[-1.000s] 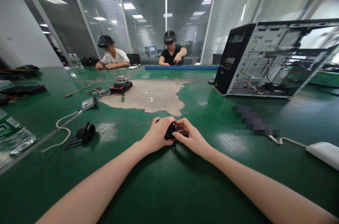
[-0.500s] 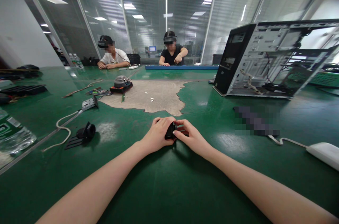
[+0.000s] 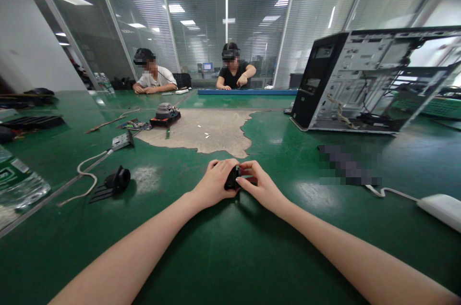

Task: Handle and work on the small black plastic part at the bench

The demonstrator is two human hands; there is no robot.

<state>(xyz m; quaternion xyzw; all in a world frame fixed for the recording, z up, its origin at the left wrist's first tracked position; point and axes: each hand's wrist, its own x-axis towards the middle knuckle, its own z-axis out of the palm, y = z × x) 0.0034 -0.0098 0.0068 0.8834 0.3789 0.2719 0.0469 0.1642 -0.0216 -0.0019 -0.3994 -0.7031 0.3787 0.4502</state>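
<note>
Just above the green tabletop, my left hand is wrapped round a small black part, its fingers over the top and thumb underneath. Most of the part is hidden by the fingers, so its kind cannot be made out. On the other side, my right hand grips the part's right edge between thumb and curled fingers. The two hands meet over it in the middle of the view. To the left lies a black slotted bracket with a round piece.
An opened computer case stands at the right, beyond a dark blurred strip and a white power strip. Left are a water bottle, a metal box with a cable and a CPU cooler. Two people sit opposite.
Almost nothing differs. Both hands keep their grip on the black part, which looks very slightly turned; the right fingers have shifted a little.
</note>
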